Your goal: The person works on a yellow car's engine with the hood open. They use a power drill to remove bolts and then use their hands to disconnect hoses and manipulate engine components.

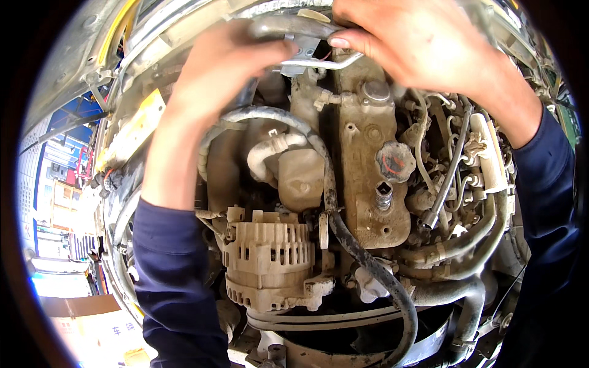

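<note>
Head view: metal pipe point(319, 62) between both hands.

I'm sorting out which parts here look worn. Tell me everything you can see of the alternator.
The alternator is a dusty, beige-grey cast-metal unit with slotted vents around its ribbed housing and mounting lugs on top. It sits low and left of centre in the engine bay, beside the black hose and below the pale reservoir. Neither hand touches it.

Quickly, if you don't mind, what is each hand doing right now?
Left hand: closed on the grey hose.
Right hand: fingers pinching the thin metal pipe.
</note>
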{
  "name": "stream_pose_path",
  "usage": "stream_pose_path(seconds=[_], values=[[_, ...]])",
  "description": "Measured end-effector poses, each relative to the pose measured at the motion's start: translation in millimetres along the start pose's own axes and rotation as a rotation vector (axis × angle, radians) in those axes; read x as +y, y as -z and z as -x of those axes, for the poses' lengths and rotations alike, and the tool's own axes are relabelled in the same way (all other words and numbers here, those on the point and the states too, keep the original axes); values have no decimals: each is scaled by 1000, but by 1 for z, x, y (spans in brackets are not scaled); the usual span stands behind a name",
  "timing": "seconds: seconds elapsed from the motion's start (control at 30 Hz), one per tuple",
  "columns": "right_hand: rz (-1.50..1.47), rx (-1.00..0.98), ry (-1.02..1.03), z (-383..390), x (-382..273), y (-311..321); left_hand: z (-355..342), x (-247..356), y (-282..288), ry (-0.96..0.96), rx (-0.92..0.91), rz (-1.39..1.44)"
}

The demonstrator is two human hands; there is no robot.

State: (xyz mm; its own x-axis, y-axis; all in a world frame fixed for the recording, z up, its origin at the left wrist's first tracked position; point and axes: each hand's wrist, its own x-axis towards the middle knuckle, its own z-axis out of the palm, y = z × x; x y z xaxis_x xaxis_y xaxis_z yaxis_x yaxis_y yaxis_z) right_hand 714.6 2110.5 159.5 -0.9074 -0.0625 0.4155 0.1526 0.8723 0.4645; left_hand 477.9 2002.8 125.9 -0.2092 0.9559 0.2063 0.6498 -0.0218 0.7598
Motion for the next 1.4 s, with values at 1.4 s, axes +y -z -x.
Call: stream_pose_path(seconds=[1.4], values=[[-391, -124, -926, 186, 134, 21, -22, -31, -40, 45, 309, 122]])
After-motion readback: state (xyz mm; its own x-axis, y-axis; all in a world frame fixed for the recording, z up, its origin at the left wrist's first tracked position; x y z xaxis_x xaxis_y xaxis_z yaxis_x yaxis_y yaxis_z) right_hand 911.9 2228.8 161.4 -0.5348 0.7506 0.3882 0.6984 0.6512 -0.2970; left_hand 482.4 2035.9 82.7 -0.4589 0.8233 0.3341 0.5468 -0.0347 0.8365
